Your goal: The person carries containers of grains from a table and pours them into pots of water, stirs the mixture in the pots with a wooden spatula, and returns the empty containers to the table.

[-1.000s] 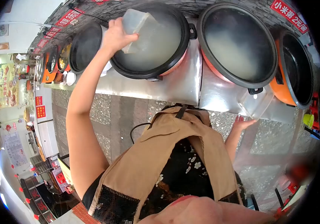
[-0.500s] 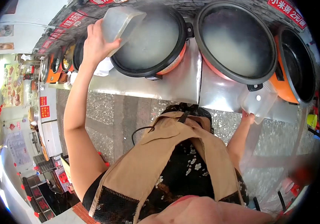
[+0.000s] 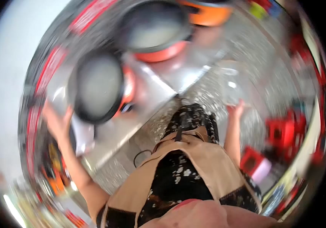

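left hand beside left pot, thumb and fingers wide apart around clear container; fill level lost in blur. right hand over floor, holding clear lid-like piece by lower edge; exact finger placement, cannot tell. progress, judged: container in hand, lid-like piece not on it, both well apart. left pot uncovered, pale contents showing.
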